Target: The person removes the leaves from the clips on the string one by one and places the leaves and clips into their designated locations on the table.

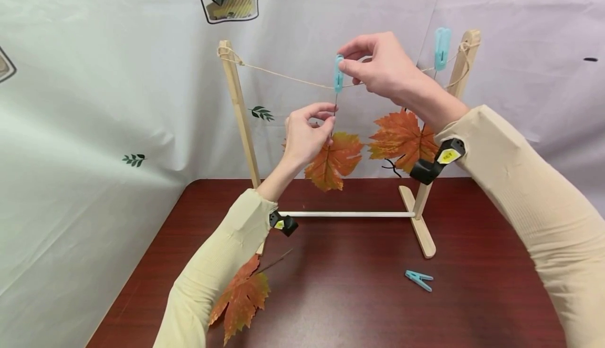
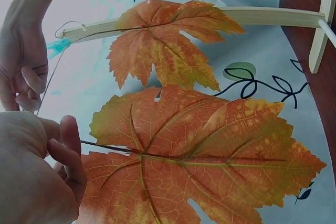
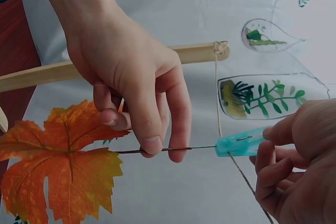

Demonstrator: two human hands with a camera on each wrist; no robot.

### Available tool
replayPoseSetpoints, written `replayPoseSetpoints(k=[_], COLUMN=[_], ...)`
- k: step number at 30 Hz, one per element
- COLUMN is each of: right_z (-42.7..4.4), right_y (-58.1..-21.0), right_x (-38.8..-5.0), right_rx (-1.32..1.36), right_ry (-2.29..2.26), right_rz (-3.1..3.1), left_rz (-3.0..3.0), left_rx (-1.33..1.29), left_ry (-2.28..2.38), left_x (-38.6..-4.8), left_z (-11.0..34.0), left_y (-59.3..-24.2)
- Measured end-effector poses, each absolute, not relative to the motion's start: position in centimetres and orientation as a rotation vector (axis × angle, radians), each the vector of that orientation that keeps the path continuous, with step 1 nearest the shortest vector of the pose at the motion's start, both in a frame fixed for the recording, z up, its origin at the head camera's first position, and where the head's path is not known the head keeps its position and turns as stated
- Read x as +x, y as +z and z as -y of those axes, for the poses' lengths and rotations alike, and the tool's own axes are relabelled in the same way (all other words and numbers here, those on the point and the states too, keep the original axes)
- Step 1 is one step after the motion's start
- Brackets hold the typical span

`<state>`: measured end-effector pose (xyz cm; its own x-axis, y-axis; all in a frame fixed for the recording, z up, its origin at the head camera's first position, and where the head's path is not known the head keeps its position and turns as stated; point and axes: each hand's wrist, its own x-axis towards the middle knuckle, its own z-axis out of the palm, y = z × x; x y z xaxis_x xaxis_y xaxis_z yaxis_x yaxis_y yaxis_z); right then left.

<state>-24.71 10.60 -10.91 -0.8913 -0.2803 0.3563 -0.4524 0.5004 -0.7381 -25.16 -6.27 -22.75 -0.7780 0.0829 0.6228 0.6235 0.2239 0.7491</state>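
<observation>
My right hand (image 1: 378,64) pinches the handle end of a light blue clothespin (image 1: 338,74), whose lower end sits on the twine (image 1: 293,78) over a leaf stem. Just below, my left hand (image 1: 307,133) pinches that thin dark stem (image 3: 136,152) between thumb and fingers. From the stem hangs an orange-green artificial maple leaf (image 1: 333,161), large in the left wrist view. To the right, a second clothespin (image 1: 441,49) on the twine holds another orange leaf (image 1: 402,138), partly behind my right forearm.
The twine is tied between two wooden posts (image 1: 240,112) joined low by a white rod (image 1: 350,214). On the dark red table (image 1: 350,295) lie a loose blue clothespin (image 1: 419,280) at right and another leaf (image 1: 243,298) beside my left sleeve. A printed white cloth (image 1: 118,75) hangs behind.
</observation>
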Motion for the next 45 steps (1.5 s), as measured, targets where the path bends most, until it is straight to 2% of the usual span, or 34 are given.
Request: replayPoseSetpoints(k=[45], right_z=[-11.01], right_y=[-10.3], right_x=[-24.52], right_rx=[0.55], right_ry=[1.255], right_rz=[2.349], left_rz=[1.997], left_rx=[-0.657], left_ry=[-1.611], left_x=[-24.92], left_z=[5.81], left_y=[-21.92])
